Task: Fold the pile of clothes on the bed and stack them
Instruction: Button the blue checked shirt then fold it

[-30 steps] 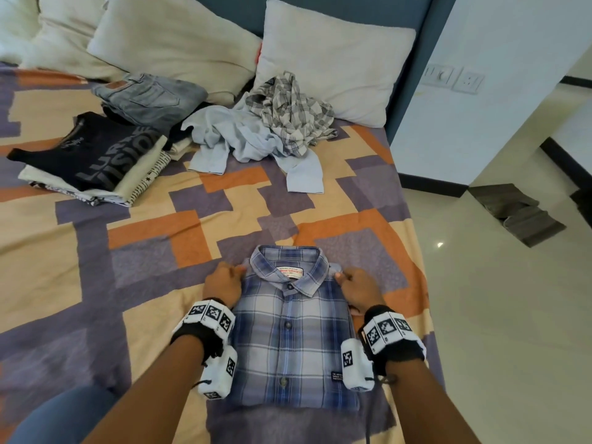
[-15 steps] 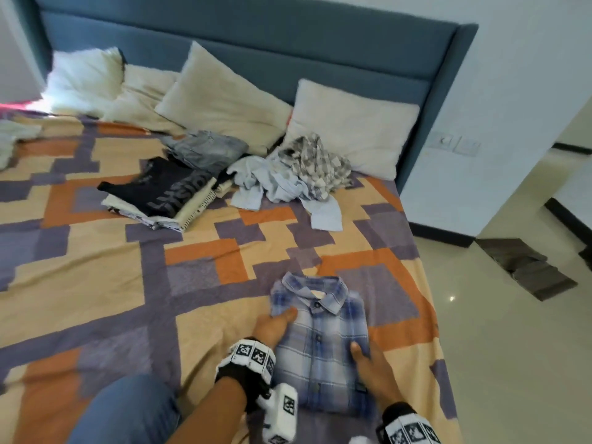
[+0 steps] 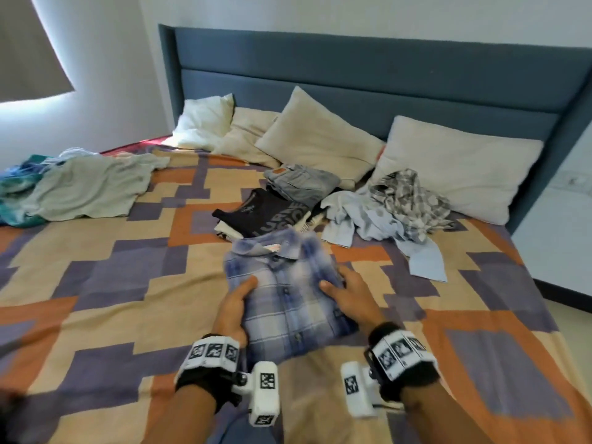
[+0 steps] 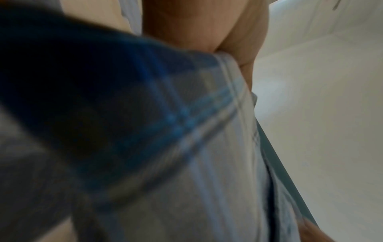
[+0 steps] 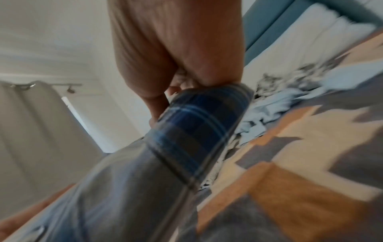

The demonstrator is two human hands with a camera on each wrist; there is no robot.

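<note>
Plaid shirt (image 3: 288,293), folded, was held above the bed (image 3: 96,299) near the folded stack (image 3: 272,216): left hand (image 3: 235,310) gripped its left edge, right hand (image 3: 347,294) its right. Only the right wrist view showed fingers (image 5: 157,104) curled underneath.

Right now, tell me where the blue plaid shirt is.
Head view, centre: blue plaid shirt gripped between left hand and right hand, just before the folded stack.
</note>
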